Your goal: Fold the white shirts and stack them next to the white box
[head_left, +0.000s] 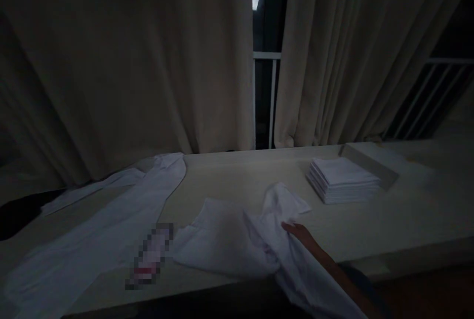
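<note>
Nearest the camera, one bare arm is reaching in from the lower right, and the right hand (300, 234) is lying on a crumpled white cloth (237, 240). The grip is not clear: fingers are resting on a raised fold, but the dim light is hiding whether they are pinching it or only touching. No left hand is showing.

That cloth is lying half spread on the pale surface (388, 220), and its near corner is hanging over the front edge below the hand. From here the overhang is looking like the main risk: a pull toward the body could be dragging the whole piece off the surface. A careless sweep to the right of the cloth could also be knocking the stack (342, 179), a neat pile of folded white pieces sitting beyond it and well apart.

Left of the cloth, a long white sheet (107, 230) is trailing from the front edge back toward the curtains (129, 62); lifting the cloth near that side could be snagging it. A blurred patch is lying between sheet and cloth, and nothing on it can be read.

No brand, label or writing is legible anywhere.
</note>
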Demonstrator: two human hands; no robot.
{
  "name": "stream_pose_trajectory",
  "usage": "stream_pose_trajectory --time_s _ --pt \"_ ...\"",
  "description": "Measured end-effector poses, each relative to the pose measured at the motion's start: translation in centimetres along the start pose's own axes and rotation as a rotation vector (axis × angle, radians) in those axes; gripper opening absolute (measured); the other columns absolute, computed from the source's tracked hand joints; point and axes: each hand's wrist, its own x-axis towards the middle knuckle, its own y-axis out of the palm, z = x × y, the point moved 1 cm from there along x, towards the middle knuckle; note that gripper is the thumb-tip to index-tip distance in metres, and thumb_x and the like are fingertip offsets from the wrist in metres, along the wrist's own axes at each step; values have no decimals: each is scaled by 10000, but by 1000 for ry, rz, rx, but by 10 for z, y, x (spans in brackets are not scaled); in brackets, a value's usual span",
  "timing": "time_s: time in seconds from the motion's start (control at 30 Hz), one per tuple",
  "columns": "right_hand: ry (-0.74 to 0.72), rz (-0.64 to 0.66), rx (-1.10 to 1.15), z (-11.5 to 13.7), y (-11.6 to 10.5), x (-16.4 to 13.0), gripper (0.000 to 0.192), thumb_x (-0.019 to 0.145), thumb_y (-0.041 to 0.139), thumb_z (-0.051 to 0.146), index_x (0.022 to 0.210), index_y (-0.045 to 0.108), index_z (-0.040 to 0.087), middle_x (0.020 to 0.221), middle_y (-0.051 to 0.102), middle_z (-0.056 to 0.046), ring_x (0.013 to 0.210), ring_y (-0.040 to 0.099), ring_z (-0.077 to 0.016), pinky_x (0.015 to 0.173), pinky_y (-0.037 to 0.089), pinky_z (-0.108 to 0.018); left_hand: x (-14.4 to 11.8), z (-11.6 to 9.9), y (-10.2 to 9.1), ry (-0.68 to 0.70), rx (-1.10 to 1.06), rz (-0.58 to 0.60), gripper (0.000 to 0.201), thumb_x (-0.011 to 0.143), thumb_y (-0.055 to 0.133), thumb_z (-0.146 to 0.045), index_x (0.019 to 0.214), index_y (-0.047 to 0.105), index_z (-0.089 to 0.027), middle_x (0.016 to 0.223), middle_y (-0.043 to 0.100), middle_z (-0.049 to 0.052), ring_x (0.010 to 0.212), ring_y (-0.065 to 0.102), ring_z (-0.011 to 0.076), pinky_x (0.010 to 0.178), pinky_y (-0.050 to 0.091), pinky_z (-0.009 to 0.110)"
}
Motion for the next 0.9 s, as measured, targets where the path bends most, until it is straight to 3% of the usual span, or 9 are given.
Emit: stream_pose_trajectory --time_s 0.1,0.17,0.27,0.33,0.4,0.5,0.63,0.77,0.9 --pt "108 -257 65 7 -6 -9 259 589 728 399 764 663 219 854 708 -76 1054 594 -364 958 414 -491 -10 12 -7 -25 53 -41 257 851 587 -453 1101 600 -392 1254 571 56 1115 555 203 807 527 348" --pt "144 -325 201 21 -5 -19 348 555 734 345 865 671 199 893 715 -70 1027 616 -336 952 426 -465 -8 18 -29 -39 94 -151 289 853 562 -485 1116 604 -372 1282 570 72 1181 535 234 907 499 399" --pt "87 -150 468 53 1 -36 435 612 693 303 1031 659 190 937 719 -55 897 663 -275 863 478 -422 14 12 -84 -23 239 -530 529 806 559 -562 1255 535 -284 1403 495 107 1284 473 294 1049 403 469" --pt "31 -14 563 78 4 -45 410 620 675 250 1024 665 182 897 718 -41 789 666 -236 784 495 -379 37 -2 -115 22 335 -619 728 742 615 -588 1344 456 -210 1466 427 134 1342 406 313 1099 336 484" --pt "-19 61 568 102 7 -51 364 593 683 190 956 682 170 835 709 -23 724 646 -202 727 487 -328 59 -21 -131 54 290 -518 734 741 591 -620 1309 503 -163 1405 500 161 1309 451 312 1080 357 468" --pt "-138 164 475 137 8 -53 381 588 729 166 967 691 171 901 698 -20 814 631 -195 764 465 -301 77 -51 -130 81 124 -347 647 771 497 -684 1124 652 -164 1153 680 151 1143 592 309 954 465 445" --pt "-261 270 244 169 -4 -53 451 599 818 259 1022 682 183 958 657 -25 935 583 -206 841 434 -315 77 -76 -123 94 60 -374 638 725 543 -709 1018 703 -165 891 739 114 959 664 308 810 514 414" --pt "-305 138 -106 186 -36 -54 485 579 843 294 1034 701 205 843 580 20 811 521 -151 767 407 -273 71 -87 -144 101 28 -514 670 720 540 -721 1018 698 -142 880 736 108 893 670 282 775 508 383" --pt "-401 -24 -489 211 -59 -53 401 671 763 243 1068 708 232 713 485 50 678 485 -122 697 390 -260 66 -101 -164 172 103 -516 593 773 527 -668 1016 707 -159 979 725 88 955 645 258 826 482 346"
